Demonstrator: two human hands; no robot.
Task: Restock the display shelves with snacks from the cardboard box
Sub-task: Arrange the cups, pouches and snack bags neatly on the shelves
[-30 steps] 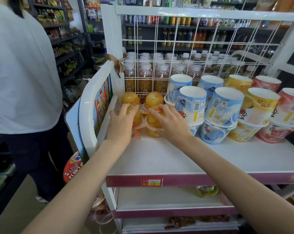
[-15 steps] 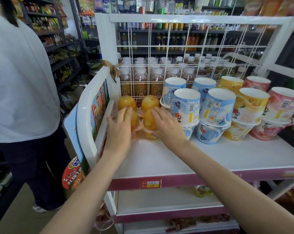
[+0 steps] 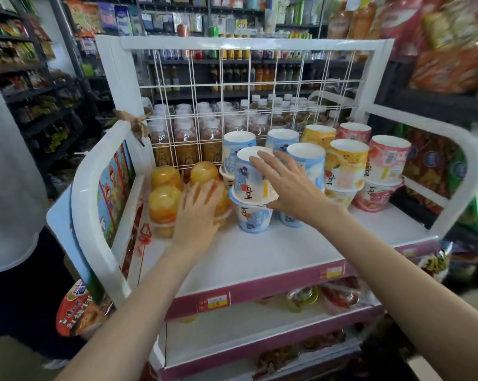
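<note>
Both hands lie open: left hand [image 3: 196,213] on fruit cup [image 3: 218,199].

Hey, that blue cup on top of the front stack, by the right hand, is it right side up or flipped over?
Flipped over. The top blue cup has its wide lidded rim down, meeting the rim of the upright cup beneath, narrow white base upward. The right hand rests against it.

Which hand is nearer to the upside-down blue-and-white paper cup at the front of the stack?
The right hand: its fingers lie against the upside-down blue-and-white paper cup. The left hand is beside it, on the clear domed orange fruit cup.
</note>
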